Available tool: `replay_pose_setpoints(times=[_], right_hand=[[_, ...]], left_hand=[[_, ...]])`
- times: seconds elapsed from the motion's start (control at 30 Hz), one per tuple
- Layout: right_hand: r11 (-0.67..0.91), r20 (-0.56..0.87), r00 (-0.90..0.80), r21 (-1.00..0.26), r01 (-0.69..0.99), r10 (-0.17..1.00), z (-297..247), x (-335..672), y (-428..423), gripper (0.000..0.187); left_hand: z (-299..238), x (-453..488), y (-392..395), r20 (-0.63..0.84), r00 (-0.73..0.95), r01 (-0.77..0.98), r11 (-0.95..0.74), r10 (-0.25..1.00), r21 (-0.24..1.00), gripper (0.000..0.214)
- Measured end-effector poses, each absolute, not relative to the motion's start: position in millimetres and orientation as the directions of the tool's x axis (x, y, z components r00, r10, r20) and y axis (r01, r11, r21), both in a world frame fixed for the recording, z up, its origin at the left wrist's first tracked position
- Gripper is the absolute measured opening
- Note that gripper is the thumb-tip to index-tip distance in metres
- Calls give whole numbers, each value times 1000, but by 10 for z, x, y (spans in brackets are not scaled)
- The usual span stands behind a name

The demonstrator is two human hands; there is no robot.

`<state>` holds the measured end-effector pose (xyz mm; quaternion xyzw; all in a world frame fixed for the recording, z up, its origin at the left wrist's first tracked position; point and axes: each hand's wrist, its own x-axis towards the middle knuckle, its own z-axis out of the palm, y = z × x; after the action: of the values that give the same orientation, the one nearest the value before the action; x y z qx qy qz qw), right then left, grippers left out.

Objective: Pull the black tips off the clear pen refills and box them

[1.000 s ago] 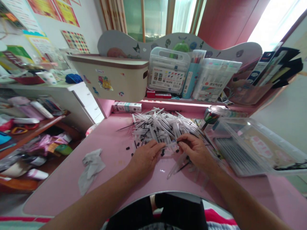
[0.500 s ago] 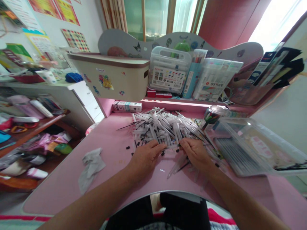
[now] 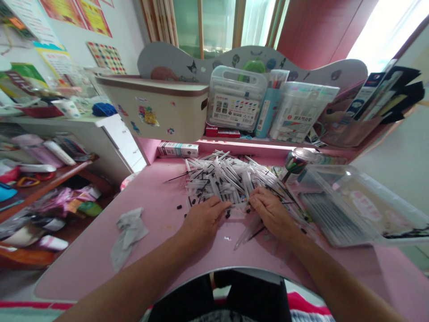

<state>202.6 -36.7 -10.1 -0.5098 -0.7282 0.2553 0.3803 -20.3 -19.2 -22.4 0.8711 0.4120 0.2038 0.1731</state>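
Note:
A translucent white pen barrel (image 3: 239,205) lies level between my two hands, low over the near edge of a heap. My left hand (image 3: 205,219) pinches its left end. At the other end, the fingers of my right hand (image 3: 270,209) close around the barrel, partly hiding its tip. Right behind them spreads the heap of loose pen parts (image 3: 228,174), mostly clear tubes with thin black pieces among them. Small black caps (image 3: 228,214) are scattered in front of the heap. Several clear tubes (image 3: 247,232) lie under and beside my right hand.
On the pink desk (image 3: 161,264), a crumpled tissue (image 3: 129,235) lies at left. At right stand a clear plastic box (image 3: 363,201) with a stack of grey pens (image 3: 335,217) beside it, and a drink can (image 3: 298,161). A beige bin (image 3: 161,109) sits on the shelf above.
My right fingers have shifted slightly at the barrel's right end. My left hand and the heap look almost the same.

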Motion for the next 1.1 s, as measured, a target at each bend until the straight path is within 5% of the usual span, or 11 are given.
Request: replay_pose_setpoints(times=[0.2,0.37,0.57,1.1], right_hand=[[353,295,-195,-769,532,935,-120,2041,-390,7],[373,276,-254,-748,549,927,-117,2050,-363,32],[400,319,-242,-757,516,916,-116,2087,-383,11],[366,267,-252,-738,567,930,-151,2049,-360,35]], left_hand=[[-192,-199,-200,207,561,654,-582,802,483,30],[-212,-209,-201,214,582,618,-597,785,511,32],[-221,-195,-208,221,583,619,-603,782,503,32],[-247,-226,-193,314,620,614,-694,719,376,33]])
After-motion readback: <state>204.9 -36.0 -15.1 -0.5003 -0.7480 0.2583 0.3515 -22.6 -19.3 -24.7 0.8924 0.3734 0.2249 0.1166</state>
